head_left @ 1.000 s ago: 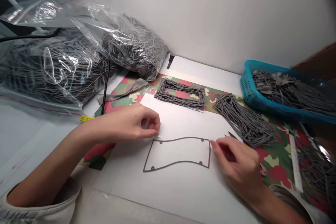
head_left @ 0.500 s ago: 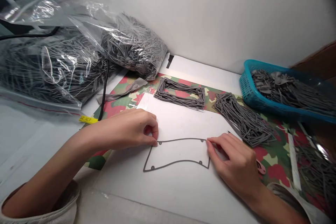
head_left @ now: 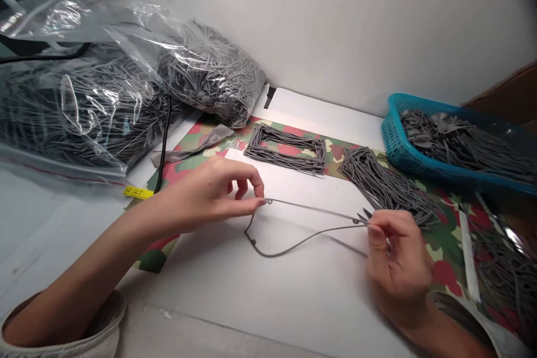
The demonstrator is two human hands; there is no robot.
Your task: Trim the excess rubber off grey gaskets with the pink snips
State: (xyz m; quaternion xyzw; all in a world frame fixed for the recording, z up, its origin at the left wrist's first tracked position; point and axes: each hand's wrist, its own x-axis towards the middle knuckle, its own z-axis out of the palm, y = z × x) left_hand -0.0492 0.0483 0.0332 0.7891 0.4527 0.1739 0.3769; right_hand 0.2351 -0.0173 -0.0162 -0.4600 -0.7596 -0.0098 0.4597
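Note:
A thin grey rubber gasket (head_left: 289, 250), a loop with small round eyelets, is stretched between my two hands above a white sheet (head_left: 251, 302). My left hand (head_left: 229, 190) pinches its upper left corner between thumb and forefinger. At the right end, the fingertips of my right hand (head_left: 396, 251) are closed on the gasket. The lower side sags in a curve. Dark pointed tips, like scissors or tweezers (head_left: 366, 213), show beside my right fingertips; the rest is hidden.
Behind the sheet lies a rectangular stack of grey gaskets (head_left: 285, 165), with a loose pile (head_left: 386, 184) to its right. A blue basket (head_left: 392, 128) of gaskets stands at right. Plastic bags (head_left: 96, 106) full of them fill the left, beside a black cable (head_left: 164, 151).
The gasket lay flat on the sheet and is now lifted and pulled taut along its top. My left hand rose slightly; my right hand moved right and turned.

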